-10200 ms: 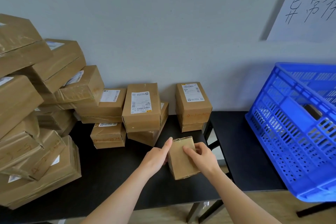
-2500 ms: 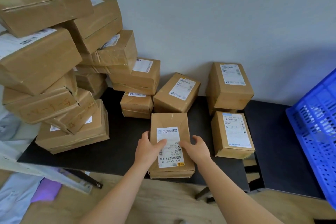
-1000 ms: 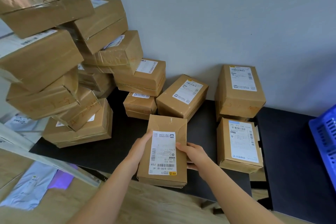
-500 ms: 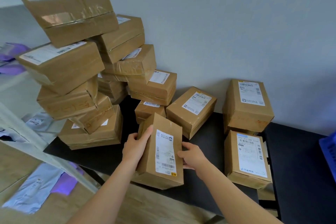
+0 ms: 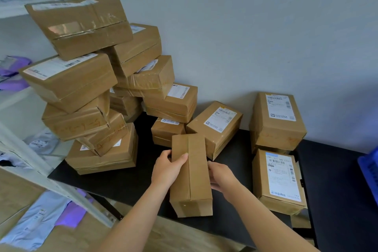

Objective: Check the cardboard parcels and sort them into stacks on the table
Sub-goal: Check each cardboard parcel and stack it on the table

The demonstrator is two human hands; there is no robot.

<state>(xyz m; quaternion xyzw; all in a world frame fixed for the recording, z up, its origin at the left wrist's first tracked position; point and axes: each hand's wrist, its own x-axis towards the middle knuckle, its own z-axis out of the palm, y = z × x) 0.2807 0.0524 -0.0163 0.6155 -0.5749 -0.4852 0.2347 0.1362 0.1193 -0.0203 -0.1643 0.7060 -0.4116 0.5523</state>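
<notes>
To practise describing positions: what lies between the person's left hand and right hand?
A cardboard parcel, plain taped side up; the left hand and right hand hold its long sides. The head view shows it.

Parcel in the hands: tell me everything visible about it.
The parcel is an oblong brown cardboard box, taped, with a seam running lengthwise down its upper face; no label shows. It points away from the person, above the front edge of the black table; whether it rests there is unclear. The left hand grips its left side, thumb on top; the right hand holds its right side.
</notes>
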